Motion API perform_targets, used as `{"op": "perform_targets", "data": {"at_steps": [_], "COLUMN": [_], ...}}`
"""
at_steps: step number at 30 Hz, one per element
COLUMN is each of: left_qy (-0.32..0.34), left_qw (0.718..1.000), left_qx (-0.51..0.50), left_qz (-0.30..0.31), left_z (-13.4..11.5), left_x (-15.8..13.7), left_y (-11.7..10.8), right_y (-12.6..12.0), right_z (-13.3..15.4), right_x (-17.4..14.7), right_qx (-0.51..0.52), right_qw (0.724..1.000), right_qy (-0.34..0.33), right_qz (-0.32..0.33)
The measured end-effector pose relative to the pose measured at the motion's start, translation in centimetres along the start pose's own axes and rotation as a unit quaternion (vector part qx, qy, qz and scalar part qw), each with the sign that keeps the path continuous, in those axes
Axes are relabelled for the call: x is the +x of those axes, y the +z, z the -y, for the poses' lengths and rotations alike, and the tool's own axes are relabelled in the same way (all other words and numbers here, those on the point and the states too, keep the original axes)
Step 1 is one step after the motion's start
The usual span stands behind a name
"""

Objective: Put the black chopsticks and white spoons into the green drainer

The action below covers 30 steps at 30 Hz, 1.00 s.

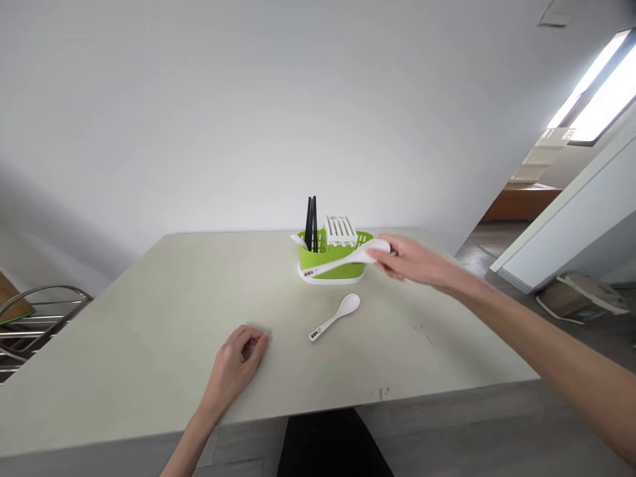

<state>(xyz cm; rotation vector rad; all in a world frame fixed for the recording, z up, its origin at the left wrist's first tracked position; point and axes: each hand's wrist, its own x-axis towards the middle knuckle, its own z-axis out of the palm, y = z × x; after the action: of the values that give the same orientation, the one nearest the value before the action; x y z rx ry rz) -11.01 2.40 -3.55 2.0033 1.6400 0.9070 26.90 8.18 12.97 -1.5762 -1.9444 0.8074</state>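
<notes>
My right hand (405, 257) is closed on the bowl end of a white spoon (342, 260), whose handle points left across the front of a green cutlery basket (328, 264). Black chopsticks (311, 222) stand upright in the basket's left part, with the white end of another utensil (299, 241) leaning out beside them. A slotted white insert (340, 230) sits over the basket's rim. Below, a second white spoon (338, 315) lies on the table, bowl toward the upper right. My left hand (240, 354) rests on the tabletop left of that spoon, fingers curled, with nothing visible in them.
The pale table (149, 318) meets a white wall (248, 112) at its back. A metal rack (42, 318) stands off the left edge. At the right are a white panel (571, 199) and a container (581, 298) on the floor.
</notes>
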Motion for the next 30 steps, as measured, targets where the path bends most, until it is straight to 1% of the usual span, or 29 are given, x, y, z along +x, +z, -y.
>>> {"op": "perform_targets", "data": {"at_steps": [1, 2, 4, 5, 7, 8, 9, 11, 13, 15, 20, 23, 27, 30], "left_qy": [-0.002, -0.005, -0.013, -0.015, -0.015, -0.014, -0.012, -0.009, -0.005, 0.001, 0.014, 0.014, 0.003, -0.002], "left_qw": [1.0, 1.0, 1.0, 1.0, 1.0, 1.0, 1.0, 1.0, 1.0, 1.0, 1.0, 1.0, 1.0, 1.0], "left_qx": [0.0, -0.002, -0.007, -0.01, -0.015, -0.016, -0.016, -0.013, -0.011, -0.01, -0.005, -0.002, -0.009, -0.012], "left_qz": [0.0, 0.001, 0.005, 0.007, 0.012, 0.013, 0.012, 0.008, 0.004, 0.003, 0.007, 0.004, 0.008, 0.007], "left_z": [0.1, 0.1, 0.2, 0.2, 0.2, 0.1, 0.1, 0.1, 0.2, 0.3, 0.7, 0.8, 0.6, 0.5], "left_x": [0.0, -0.1, -0.2, -0.2, -0.2, -0.2, -0.2, -0.2, -0.2, -0.3, -0.3, -0.3, -0.4, -0.5], "left_y": [0.0, 0.0, 0.0, 0.0, -0.1, -0.1, -0.1, 0.0, 0.0, 0.1, 0.2, 0.2, 0.2, 0.1], "right_y": [-0.6, -1.0, -1.3, -1.1, -0.5, 0.0, 0.6, 1.9, 3.3, 4.7, 7.7, 9.1, 10.0, 9.4], "right_z": [1.3, 2.6, 4.7, 5.6, 7.0, 7.5, 7.8, 8.2, 8.4, 8.5, 8.6, 8.5, 8.2, 7.9], "right_x": [0.5, 1.1, 2.3, 2.9, 4.2, 4.9, 5.5, 6.8, 8.0, 8.8, 10.5, 11.3, 11.2, 9.7], "right_qx": [-0.069, -0.137, -0.261, -0.314, -0.399, -0.431, -0.458, -0.495, -0.514, -0.521, -0.512, -0.504, -0.486, -0.473], "right_qw": [0.996, 0.985, 0.95, 0.93, 0.893, 0.879, 0.867, 0.854, 0.847, 0.845, 0.853, 0.858, 0.867, 0.874], "right_qy": [-0.008, -0.015, -0.032, -0.041, -0.06, -0.069, -0.076, -0.086, -0.093, -0.097, -0.1, -0.1, -0.105, -0.109], "right_qz": [-0.059, -0.105, -0.169, -0.188, -0.2, -0.193, -0.179, -0.136, -0.094, -0.067, -0.012, 0.007, 0.009, -0.006]}}
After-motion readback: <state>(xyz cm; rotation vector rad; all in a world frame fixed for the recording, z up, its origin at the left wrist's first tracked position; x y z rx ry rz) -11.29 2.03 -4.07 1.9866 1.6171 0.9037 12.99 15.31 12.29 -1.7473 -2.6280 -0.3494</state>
